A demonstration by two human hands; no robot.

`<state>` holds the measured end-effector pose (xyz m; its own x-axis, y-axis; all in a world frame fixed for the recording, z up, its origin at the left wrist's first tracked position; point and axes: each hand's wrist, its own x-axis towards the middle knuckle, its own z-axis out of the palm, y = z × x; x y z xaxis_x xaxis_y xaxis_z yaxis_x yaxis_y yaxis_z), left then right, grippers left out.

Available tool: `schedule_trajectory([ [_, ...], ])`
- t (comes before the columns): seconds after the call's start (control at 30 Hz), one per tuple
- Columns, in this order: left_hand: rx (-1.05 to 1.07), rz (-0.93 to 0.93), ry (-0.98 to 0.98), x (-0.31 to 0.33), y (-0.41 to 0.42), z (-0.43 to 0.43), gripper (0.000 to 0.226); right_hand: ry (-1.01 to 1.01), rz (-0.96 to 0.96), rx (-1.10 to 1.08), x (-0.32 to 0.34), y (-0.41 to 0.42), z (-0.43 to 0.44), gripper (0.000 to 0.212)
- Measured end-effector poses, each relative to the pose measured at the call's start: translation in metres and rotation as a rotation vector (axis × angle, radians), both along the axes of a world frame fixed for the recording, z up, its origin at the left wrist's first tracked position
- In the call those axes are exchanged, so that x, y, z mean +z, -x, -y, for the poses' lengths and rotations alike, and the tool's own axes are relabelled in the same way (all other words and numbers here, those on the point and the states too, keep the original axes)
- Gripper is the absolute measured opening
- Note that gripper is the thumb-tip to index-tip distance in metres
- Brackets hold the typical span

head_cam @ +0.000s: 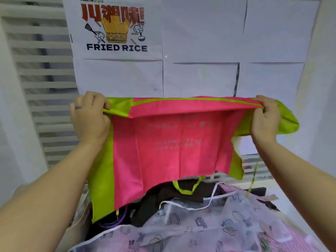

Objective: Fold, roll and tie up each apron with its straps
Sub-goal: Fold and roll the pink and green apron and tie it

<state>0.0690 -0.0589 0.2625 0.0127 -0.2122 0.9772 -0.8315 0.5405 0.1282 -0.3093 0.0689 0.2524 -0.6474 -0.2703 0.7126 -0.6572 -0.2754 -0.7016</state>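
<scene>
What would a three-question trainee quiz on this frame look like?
1. True or false: the pink apron is rolled up and tied.
2. How do the left hand and the right hand hold its top edge? A) flat palms pressing on it B) fingers curled, one hand gripping each end C) not touching it
3. Fill in: the poster reads "FRIED ____".
Key: 1 false, it hangs unrolled from the hands; 2 B; 3 RICE.
</scene>
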Motion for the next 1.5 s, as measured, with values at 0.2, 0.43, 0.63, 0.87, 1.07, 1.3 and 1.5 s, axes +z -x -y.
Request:
schedule_trajectory([
  [0.2,-0.170,0.335,-0.251,-0.132,-0.019,-0.042,0.022,-0.442,-0.216,-0.003,-0.121,0.009,-0.052,0.049],
  [0.43,-0.290,0.520,-0.917,-0.241,-0.024,-0.096,0.030,-1.623,-0.452,0.142,-0.215,0.030,-0.105,0.024],
  [0.63,-0.139,0.914,-1.350,-0.271,-0.017,-0.117,0.046,-1.956,-0.654,0.131,-0.228,0.028,-0.137,0.028],
  [0.87,0.010,1.453,-1.742,-0.249,0.030,-0.154,0.035,-2.485,-0.789,0.121,-0.202,0.014,-0.156,0.037],
  [1.07,0.067,1.429,-1.978,-0.252,0.039,-0.142,0.014,-2.475,-0.804,0.028,-0.202,0.029,-0.149,0.046],
  [1.3,0.140,1.283,-2.021,-0.263,0.032,-0.111,0.030,-2.275,-0.469,0.016,-0.204,0.053,-0.096,0.010],
  [1.5,0.263,0.801,-1.477,-0.280,0.015,-0.071,0.031,-1.839,-0.599,-0.172,-0.242,0.063,-0.055,0.026],
])
